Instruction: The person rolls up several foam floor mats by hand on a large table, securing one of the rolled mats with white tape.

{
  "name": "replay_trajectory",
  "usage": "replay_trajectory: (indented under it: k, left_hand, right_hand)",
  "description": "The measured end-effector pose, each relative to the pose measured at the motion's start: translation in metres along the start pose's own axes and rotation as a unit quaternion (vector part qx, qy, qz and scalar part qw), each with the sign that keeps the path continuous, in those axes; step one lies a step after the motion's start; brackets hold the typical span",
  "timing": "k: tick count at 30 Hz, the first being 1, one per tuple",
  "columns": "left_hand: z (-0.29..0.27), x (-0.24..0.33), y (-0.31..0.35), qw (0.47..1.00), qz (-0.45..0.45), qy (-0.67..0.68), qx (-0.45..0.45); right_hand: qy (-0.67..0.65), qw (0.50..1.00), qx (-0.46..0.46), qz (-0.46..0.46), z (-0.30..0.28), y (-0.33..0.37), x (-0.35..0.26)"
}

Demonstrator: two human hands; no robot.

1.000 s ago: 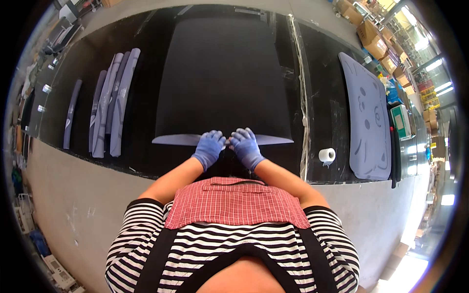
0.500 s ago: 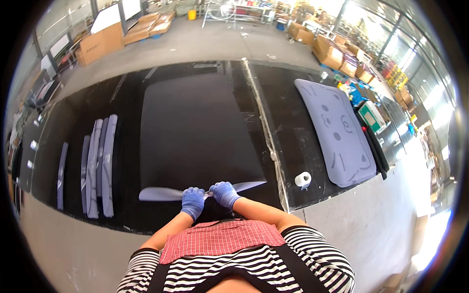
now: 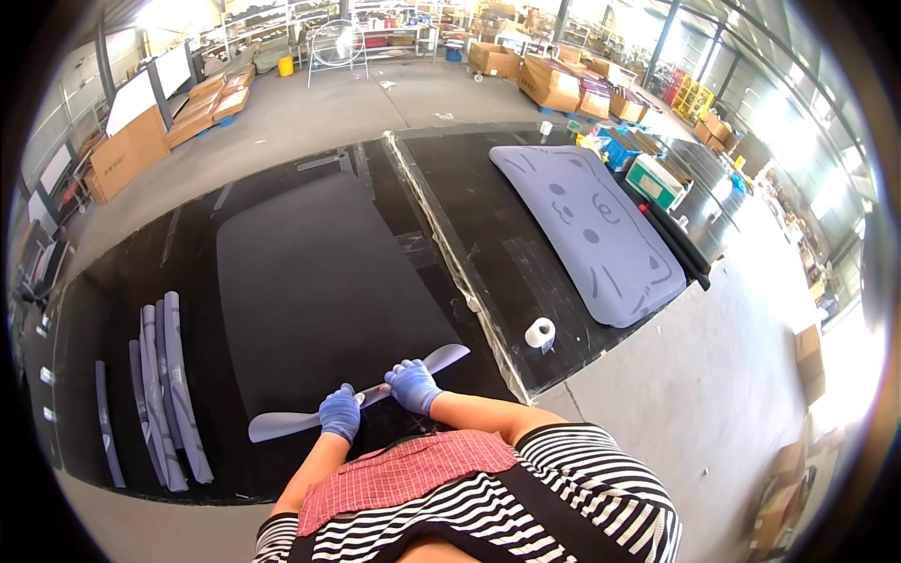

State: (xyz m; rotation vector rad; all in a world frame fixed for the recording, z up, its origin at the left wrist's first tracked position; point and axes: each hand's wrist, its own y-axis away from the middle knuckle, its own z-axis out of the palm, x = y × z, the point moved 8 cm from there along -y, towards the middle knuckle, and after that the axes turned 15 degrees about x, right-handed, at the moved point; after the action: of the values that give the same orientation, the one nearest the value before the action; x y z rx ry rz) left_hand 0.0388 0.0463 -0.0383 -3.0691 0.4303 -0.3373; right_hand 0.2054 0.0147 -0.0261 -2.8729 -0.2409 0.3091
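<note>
A large dark mat (image 3: 310, 281) lies flat, its near edge curled up to show a grey-violet face (image 3: 282, 426). At that edge my left hand (image 3: 340, 414), in a blue glove, is closed with its fingers curled over the fold. Just to its right, my right hand (image 3: 411, 387), gloved the same way, also grips the curled edge. A short strip of the fold shows between the hands, with a small pale and reddish spot that I cannot make out. Both ends of the fold flare out past my hands.
Several rolled grey-violet mats (image 3: 164, 394) lie at the left. Right of a taped seam (image 3: 450, 263) are a white roll (image 3: 540, 332) and a flat mat with an animal face (image 3: 596, 235). Beyond it stand a green-and-white box (image 3: 657, 181) and a black roll (image 3: 680, 244).
The view has swung, so the table appears rotated. My hands have moved slightly apart along the mat's edge, and more of the fold shows between them. Both still grip it.
</note>
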Motion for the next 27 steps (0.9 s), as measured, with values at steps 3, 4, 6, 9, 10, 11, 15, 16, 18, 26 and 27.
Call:
replay_trajectory:
  k: [3,4,6,9,10,11,15,16,18,26,27]
  left_hand:
    - [0.002,-0.004,0.001,1.0,0.006,0.011,0.022]
    - [0.006,-0.006,0.004,0.999,0.026,0.018,0.042]
    - [0.006,-0.009,0.009,0.991,0.074,0.011,0.114]
    - [-0.005,-0.034,0.031,0.971,0.112,-0.037,0.209]
    - [-0.01,-0.041,0.036,0.954,0.132,-0.022,0.267]
    - [-0.013,-0.052,0.039,0.953,0.124,-0.008,0.276]
    - [-0.005,-0.054,0.027,0.981,0.081,-0.037,0.169]
    - [-0.001,-0.055,0.02,0.988,0.067,-0.037,0.133]
    - [0.0,-0.058,0.016,0.995,0.034,-0.041,0.08]
    - [-0.019,-0.07,0.028,0.983,0.066,-0.043,0.164]
    - [-0.017,-0.081,0.035,0.974,0.069,-0.071,0.203]
  right_hand:
    - [0.006,0.999,0.052,-0.01,-0.006,0.007,0.006]
    - [0.007,1.0,0.02,0.004,-0.001,0.005,0.009]
    - [0.02,0.999,-0.025,0.018,0.006,-0.001,0.017]
    - [0.031,0.999,-0.042,0.017,-0.003,-0.008,0.017]
    - [0.053,0.998,-0.018,0.014,-0.008,-0.008,0.019]
    - [0.064,0.998,0.001,0.003,-0.008,-0.009,0.015]
    - [0.02,0.995,0.098,0.002,-0.017,0.007,0.025]
    - [-0.004,0.995,0.093,0.031,-0.011,0.015,0.038]
    - [-0.008,0.986,0.163,0.025,-0.017,0.031,0.052]
    - [0.028,0.998,0.004,0.063,-0.002,0.011,0.081]
    - [0.011,0.998,0.03,0.055,-0.002,0.013,0.08]
